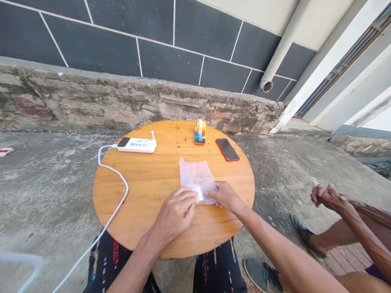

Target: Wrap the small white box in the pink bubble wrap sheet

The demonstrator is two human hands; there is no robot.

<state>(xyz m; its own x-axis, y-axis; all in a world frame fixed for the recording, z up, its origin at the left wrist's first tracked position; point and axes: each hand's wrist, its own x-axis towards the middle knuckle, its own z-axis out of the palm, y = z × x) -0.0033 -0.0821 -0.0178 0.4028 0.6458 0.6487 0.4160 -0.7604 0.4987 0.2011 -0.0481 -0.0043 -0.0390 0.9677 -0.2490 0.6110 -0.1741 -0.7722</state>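
A sheet of clear bubble wrap (198, 171) lies on the round wooden table (137, 219), in front of me. On its near part is a small white block-like item (198, 193), whose kind I cannot make out. My left hand (177, 207) has its fingers close together, with the tips holding the left side of this item. From the right, my right hand (226, 196) pinches the bubble wrap's near right edge between thumb and fingers, its thumb lying over the wrap beside the item.
A yellow-and-blue tape dispenser (200, 132) stands at the table's far side, with a red-edged phone (227, 149) to its right. At the left, a white power bank (137, 145) trails a white cable (124, 183) over the edge. Another person's clasped hands (328, 197) are at right.
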